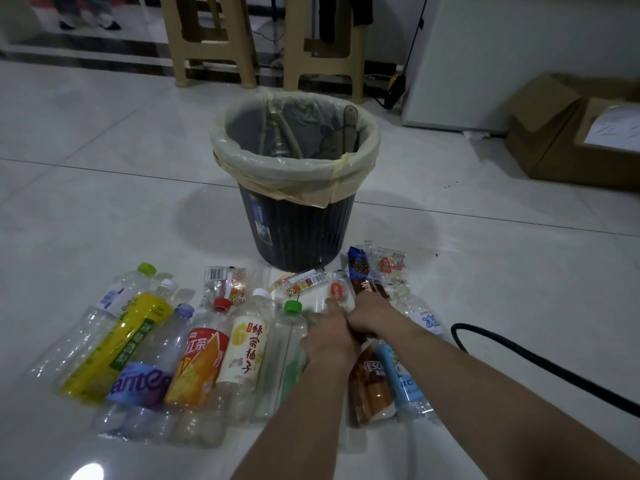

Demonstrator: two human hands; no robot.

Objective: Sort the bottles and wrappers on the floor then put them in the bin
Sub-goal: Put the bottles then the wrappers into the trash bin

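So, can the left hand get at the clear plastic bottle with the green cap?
Probably yes: the left hand sits right beside the green-capped clear plastic bottle, with nothing lying over it.

The bin (pixel 304 230) stands beyond both hands, wrappers (pixel 306 280) lying between. A row of bottles (pixel 194 358) lies left of the left hand (pixel 329 341). Under the right arm (pixel 485 382) lie two more bottles (pixel 401 379); a long wrapper (pixel 358 268) sticks out past the right hand (pixel 372 315).

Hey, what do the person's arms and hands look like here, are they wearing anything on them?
The left hand and right hand have no gloves. Both forearms are uncovered, with no sleeves in view up to the frame edge. No watch, bracelet or ring shows on the visible sides.
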